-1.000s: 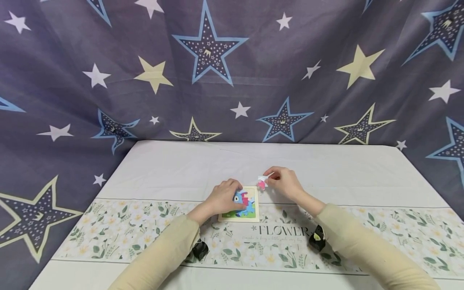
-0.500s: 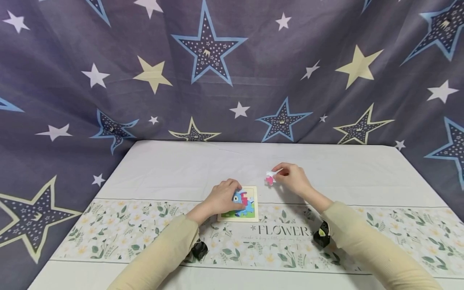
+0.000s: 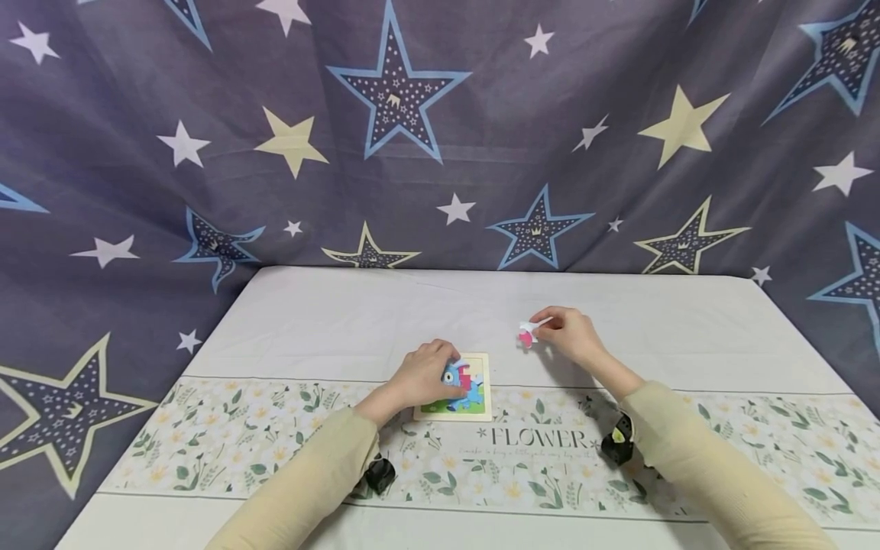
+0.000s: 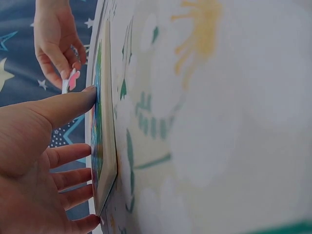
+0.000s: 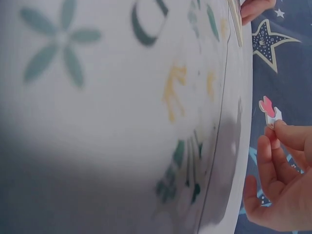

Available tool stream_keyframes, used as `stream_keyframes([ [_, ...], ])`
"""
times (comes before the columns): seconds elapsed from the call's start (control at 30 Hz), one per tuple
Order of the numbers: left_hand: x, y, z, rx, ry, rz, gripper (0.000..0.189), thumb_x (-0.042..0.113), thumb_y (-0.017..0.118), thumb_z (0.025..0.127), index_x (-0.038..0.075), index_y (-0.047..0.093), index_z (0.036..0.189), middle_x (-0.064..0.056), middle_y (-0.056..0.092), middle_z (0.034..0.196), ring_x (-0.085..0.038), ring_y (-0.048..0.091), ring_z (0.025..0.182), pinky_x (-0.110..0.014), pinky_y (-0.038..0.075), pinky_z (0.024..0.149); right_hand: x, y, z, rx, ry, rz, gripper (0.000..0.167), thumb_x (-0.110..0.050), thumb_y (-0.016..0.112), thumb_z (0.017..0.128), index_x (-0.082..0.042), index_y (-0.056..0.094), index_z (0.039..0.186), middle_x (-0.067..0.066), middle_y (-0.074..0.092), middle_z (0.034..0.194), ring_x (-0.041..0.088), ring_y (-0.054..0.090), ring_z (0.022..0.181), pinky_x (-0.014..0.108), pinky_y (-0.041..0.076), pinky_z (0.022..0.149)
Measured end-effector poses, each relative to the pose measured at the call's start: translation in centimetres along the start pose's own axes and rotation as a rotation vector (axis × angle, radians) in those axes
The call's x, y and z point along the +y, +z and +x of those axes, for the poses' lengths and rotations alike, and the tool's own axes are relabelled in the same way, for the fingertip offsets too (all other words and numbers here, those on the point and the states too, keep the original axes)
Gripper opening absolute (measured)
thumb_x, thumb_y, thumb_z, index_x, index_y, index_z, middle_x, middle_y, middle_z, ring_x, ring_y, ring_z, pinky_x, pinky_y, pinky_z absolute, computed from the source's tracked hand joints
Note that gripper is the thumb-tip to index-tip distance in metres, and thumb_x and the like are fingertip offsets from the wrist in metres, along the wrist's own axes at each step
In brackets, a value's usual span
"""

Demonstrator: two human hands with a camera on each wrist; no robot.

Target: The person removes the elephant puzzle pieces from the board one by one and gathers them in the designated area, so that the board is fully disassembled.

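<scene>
Left of the table's middle lies a small square jigsaw puzzle (image 3: 476,409) in a pale wooden frame, with a blue animal on green ground. My left hand (image 3: 422,376) covers its left side; in the left wrist view the thumb (image 4: 73,105) presses on the picture and the spread fingertips touch the board (image 4: 108,156). Beyond and right of the puzzle, my right hand (image 3: 572,336) pinches a white and pink puzzle piece (image 3: 525,338) between thumb and fingers. The right wrist view shows this piece (image 5: 269,109) held up above the cloth, apart from the board.
A white tablecloth (image 3: 344,313) with a printed floral band (image 3: 275,428) covers the table. Behind it hangs a dark curtain (image 3: 440,176) patterned with stars. A black wrist device (image 3: 616,443) hangs under the right sleeve, another device (image 3: 380,473) under the left.
My right hand has moved to the right and slightly back with the puzzle piece, away from the board. My left hand and the puzzle have stayed in place.
</scene>
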State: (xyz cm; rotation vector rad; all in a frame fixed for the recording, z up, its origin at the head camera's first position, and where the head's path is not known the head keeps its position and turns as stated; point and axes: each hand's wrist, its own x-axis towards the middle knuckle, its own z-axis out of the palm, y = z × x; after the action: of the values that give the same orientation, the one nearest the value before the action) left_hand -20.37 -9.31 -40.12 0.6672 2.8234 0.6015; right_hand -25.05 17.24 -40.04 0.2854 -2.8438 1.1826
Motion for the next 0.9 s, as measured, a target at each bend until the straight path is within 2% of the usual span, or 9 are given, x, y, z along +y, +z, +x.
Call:
stream_keyframes([
  [0.33, -0.1, 0.1, 0.0, 0.001, 0.003, -0.001, 0.053, 0.039, 0.07, 0.076, 0.009, 0.052, 0.117, -0.009, 0.047, 0.126, -0.027, 0.045, 0.113, -0.048, 0.034, 0.097, 0.9, -0.8, 0.5, -0.047, 0.041, -0.045, 0.021, -0.016, 0.064, 0.083, -0.007, 0.068, 0.101, 0.012, 0.07, 0.087, 0.02, 0.062, 0.076, 0.032, 0.044, 0.069],
  [0.67, -0.2, 0.2, 0.1, 0.003, 0.007, 0.002, 0.054, 0.04, 0.07, 0.076, 0.01, 0.052, 0.117, -0.009, 0.047, 0.126, -0.026, 0.045, 0.113, -0.048, 0.033, 0.097, 1.6, -1.0, 1.0, -0.092, 0.08, -0.036, 0.02, -0.017, 0.064, 0.084, -0.007, 0.067, 0.1, 0.011, 0.069, 0.086, 0.018, 0.06, 0.072, 0.026, 0.043, 0.062],
  [0.9, -0.2, 0.1, 0.0, 0.0, 0.008, -0.001, 0.054, 0.04, 0.07, 0.077, 0.009, 0.052, 0.118, -0.009, 0.047, 0.126, -0.027, 0.045, 0.114, -0.048, 0.033, 0.097, 1.8, -0.8, 1.4, -0.085, 0.064, -0.068, 0.018, -0.016, 0.064, 0.083, -0.007, 0.068, 0.098, 0.011, 0.068, 0.085, 0.018, 0.057, 0.071, 0.026, 0.04, 0.06],
])
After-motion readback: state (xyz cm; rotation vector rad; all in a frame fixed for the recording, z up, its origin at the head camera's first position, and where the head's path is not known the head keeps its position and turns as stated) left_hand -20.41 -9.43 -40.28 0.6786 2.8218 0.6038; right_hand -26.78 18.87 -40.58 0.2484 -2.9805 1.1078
